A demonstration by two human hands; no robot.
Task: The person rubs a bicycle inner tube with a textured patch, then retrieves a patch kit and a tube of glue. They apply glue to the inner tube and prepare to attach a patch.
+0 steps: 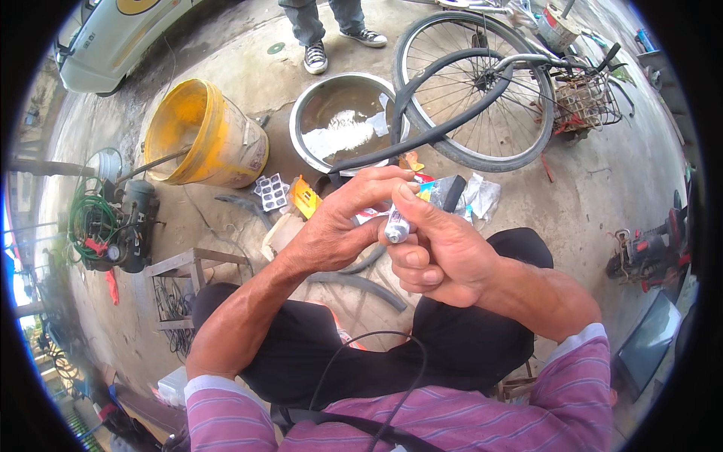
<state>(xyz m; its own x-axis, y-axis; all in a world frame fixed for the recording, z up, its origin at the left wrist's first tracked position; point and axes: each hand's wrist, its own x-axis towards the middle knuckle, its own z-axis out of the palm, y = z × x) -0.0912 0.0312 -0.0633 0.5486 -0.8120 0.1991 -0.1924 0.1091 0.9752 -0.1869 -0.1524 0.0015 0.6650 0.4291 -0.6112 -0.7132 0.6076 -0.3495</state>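
A small silver metal tube (396, 228) is gripped in my right hand (456, 252), its narrow end pointing back toward me. The thumb lies along it and the other fingers curl underneath. Close against it, my left hand (331, 226) is bent with its fingers curled toward the tube's far end; what they pinch, if anything, is hidden. Beyond both hands, a black rubber inner tube (440, 134) hangs out from a bicycle wheel (544, 124) lying on its side. Part of that inner tube passes behind my left hand.
A metal basin (295, 124) of water stands ahead, beside a yellow-stained bucket (245, 147). Small packages, including a yellow box (304, 197), lie beyond my hands. Cut rubber pieces (361, 288) rest below them. An air compressor (139, 222) is at left; a person's shoes (316, 57) show at the top.
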